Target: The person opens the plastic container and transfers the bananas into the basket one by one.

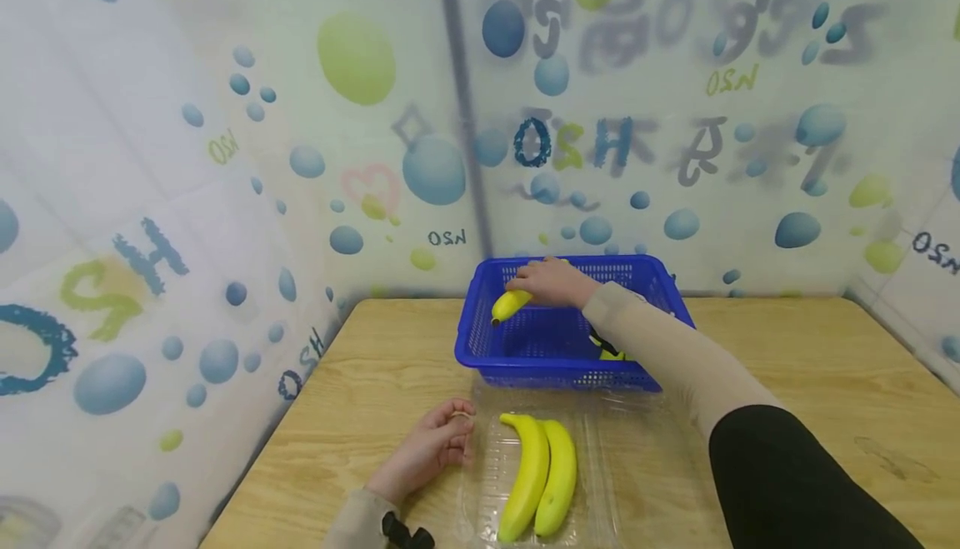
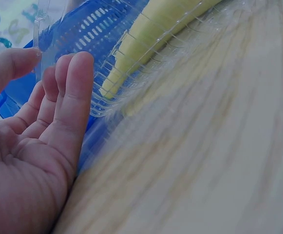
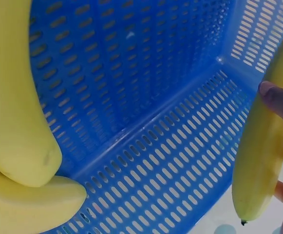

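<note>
In the head view my right hand [image 1: 553, 282] grips a banana [image 1: 512, 306] above the blue basket [image 1: 468, 336]. The right wrist view shows this banana [image 3: 263, 156] with the thumb lying across it. Two more bananas [image 3: 14, 117] are close to that camera, over the basket's slotted wall. My left hand [image 1: 435, 445] is at the left edge of a clear plastic container [image 1: 489, 466], its thumb and index finger at either side of the thin rim [image 2: 40, 63]. Two bananas [image 1: 534, 470] lie side by side in the container.
The wooden table [image 1: 810, 382] extends to both sides of the basket and container. Behind it hangs a pale curtain [image 1: 375, 157] printed with blue and green drops. The basket stands directly behind the container, near the table's back edge.
</note>
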